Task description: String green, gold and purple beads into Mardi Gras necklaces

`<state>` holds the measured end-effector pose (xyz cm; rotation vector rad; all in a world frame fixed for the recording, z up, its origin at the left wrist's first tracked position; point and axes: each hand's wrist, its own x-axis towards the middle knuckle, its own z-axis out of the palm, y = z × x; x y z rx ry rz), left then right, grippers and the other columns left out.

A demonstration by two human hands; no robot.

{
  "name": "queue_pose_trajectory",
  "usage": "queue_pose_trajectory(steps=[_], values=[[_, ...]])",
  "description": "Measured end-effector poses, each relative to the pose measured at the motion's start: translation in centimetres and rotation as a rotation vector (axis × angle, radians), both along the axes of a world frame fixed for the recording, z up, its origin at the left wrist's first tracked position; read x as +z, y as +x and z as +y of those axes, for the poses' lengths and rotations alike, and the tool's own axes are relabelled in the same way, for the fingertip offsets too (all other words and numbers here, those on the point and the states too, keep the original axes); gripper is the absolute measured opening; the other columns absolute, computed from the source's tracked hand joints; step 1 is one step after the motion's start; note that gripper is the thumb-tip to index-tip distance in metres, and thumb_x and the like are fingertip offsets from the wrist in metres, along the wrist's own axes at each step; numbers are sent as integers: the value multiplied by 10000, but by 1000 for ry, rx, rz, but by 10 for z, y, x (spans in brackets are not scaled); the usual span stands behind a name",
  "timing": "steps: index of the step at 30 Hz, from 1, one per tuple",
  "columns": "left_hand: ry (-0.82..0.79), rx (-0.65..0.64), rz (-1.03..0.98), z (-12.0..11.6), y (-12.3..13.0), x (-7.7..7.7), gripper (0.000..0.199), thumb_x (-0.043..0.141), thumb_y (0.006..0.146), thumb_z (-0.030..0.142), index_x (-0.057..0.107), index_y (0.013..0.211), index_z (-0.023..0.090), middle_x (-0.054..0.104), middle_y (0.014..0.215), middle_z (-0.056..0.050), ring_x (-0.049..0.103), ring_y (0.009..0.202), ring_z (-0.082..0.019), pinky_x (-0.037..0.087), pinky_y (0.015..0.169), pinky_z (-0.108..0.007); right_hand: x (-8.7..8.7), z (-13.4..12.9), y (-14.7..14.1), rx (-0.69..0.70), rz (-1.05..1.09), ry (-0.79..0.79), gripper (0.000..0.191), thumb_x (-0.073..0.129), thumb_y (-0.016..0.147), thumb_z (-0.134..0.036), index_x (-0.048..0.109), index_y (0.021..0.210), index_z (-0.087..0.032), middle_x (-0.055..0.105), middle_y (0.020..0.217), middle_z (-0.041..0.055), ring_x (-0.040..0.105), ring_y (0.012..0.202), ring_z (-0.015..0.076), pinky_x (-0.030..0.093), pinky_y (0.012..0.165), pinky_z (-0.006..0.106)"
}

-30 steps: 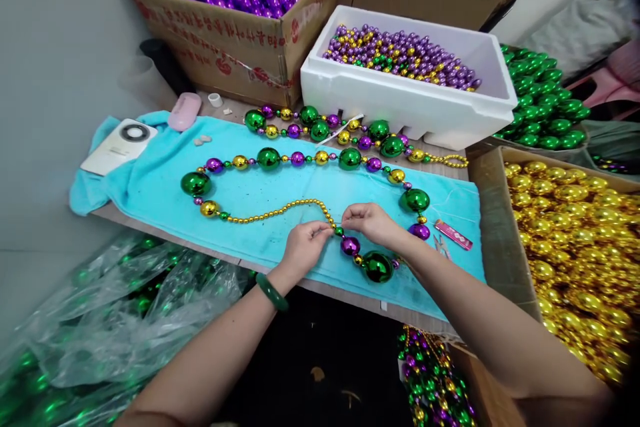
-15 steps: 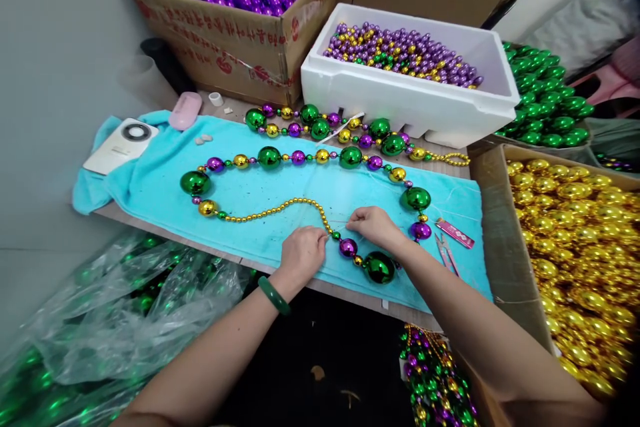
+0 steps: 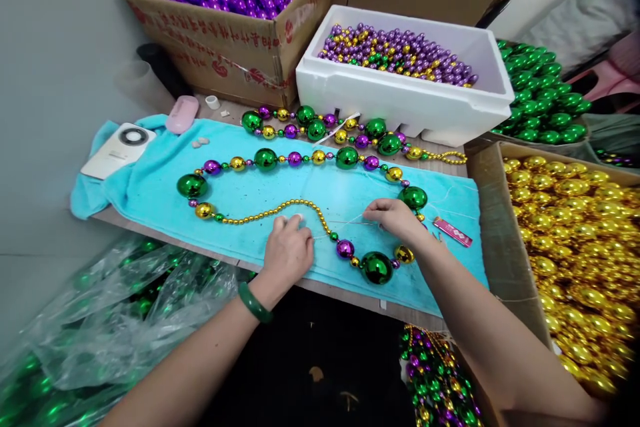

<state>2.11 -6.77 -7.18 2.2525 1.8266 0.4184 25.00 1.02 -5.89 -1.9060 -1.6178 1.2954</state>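
Observation:
A bead garland (image 3: 265, 159) of green, purple and gold balls lies in a loop on a turquoise towel (image 3: 260, 190), with a run of small gold beads (image 3: 273, 212) crossing its near side. My right hand (image 3: 397, 219) pinches a thin needle (image 3: 347, 222) above the garland's right part, pointing left. A pale thread (image 3: 337, 227) slants from that hand down to my left hand (image 3: 290, 247), whose curled fingers close on it beside the small gold beads. My left palm and the thread's end there are hidden.
Behind the towel lies a second garland (image 3: 316, 130). Further back stand a white foam box (image 3: 400, 90) of small beads and a carton (image 3: 225, 47) of purple balls. A carton (image 3: 505, 253) of gold balls borders the right side. A pink packet (image 3: 453, 232) lies near my right wrist.
My left hand has moved left, away from the garland's end, and its fingers have lifted. My right hand has shifted right with the needle, and the thread now spans between the hands.

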Motion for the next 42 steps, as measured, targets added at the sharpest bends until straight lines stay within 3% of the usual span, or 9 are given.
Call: queue_pose_trajectory(steps=[4, 8, 11, 14, 19, 24, 32, 36, 42], values=[[-85, 76, -205, 3, -7, 2, 155, 519, 772, 245, 652, 715, 190, 626, 1007, -82, 492, 989, -252, 397, 875, -389, -2, -8, -6, -53, 57, 103, 220, 581, 653, -384, 589, 677, -165, 484, 562, -18, 418, 519, 110, 341, 526, 250], [-353, 262, -792, 14, 5, 5, 152, 549, 710, 259, 559, 586, 172, 659, 874, -41, 562, 777, -156, 436, 670, -279, 1, -16, -20, -25, 110, 281, 210, 577, 676, -376, 598, 683, -167, 522, 619, -1, 420, 557, 119, 344, 556, 258], [-663, 388, -1298, 23, 19, 5, 186, 587, 692, 318, 558, 625, 148, 656, 843, -49, 503, 567, -83, 299, 425, -205, 4, -19, -29, 72, 156, 344, 178, 551, 698, -342, 581, 666, -169, 590, 739, 24, 479, 650, 134, 384, 651, 274], [-782, 428, -1525, 29, 25, 1, 246, 664, 658, 354, 584, 671, 122, 623, 754, -50, 463, 507, -52, 241, 378, -178, 9, -19, -33, 123, 142, 363, 152, 532, 718, -308, 571, 667, -170, 603, 767, 32, 504, 695, 144, 394, 680, 281], [-777, 375, -1510, 30, 22, -6, 320, 712, 640, 350, 655, 841, 107, 626, 774, -52, 480, 538, -48, 261, 389, -165, 20, -16, -32, 220, 58, 391, 136, 528, 754, -269, 585, 694, -162, 607, 782, 39, 535, 753, 158, 390, 670, 276], [-658, 361, -1347, 31, 23, -4, 494, 672, 648, 225, 586, 1125, 130, 637, 713, -24, 499, 552, -75, 296, 425, -176, 31, -9, -35, 370, -2, 422, 106, 538, 778, -214, 599, 712, -159, 583, 795, 30, 530, 720, 136, 386, 642, 253], [-479, 274, -1058, 35, 26, -11, 197, 632, 677, 242, 703, 833, 143, 643, 658, -19, 524, 595, -112, 406, 584, -235, 47, 11, -53, 626, -226, 451, 106, 538, 771, -162, 642, 748, -165, 593, 865, 26, 504, 679, 109, 359, 654, 241], [-417, 229, -1001, 38, 25, -10, 146, 615, 684, 267, 703, 704, 153, 610, 603, 1, 502, 585, -113, 373, 563, -232, 48, 21, -68, 758, -308, 420, 124, 538, 758, -175, 662, 764, -180, 599, 903, 33, 520, 716, 126, 341, 634, 242], [-556, 341, -1151, 37, 23, -2, 183, 631, 672, 287, 694, 761, 140, 651, 681, -28, 495, 556, -97, 328, 479, -211, 41, 33, -63, 672, -248, 306, 172, 615, 740, -268, 689, 869, -182, 626, 948, 52, 550, 754, 150, 384, 661, 253]])
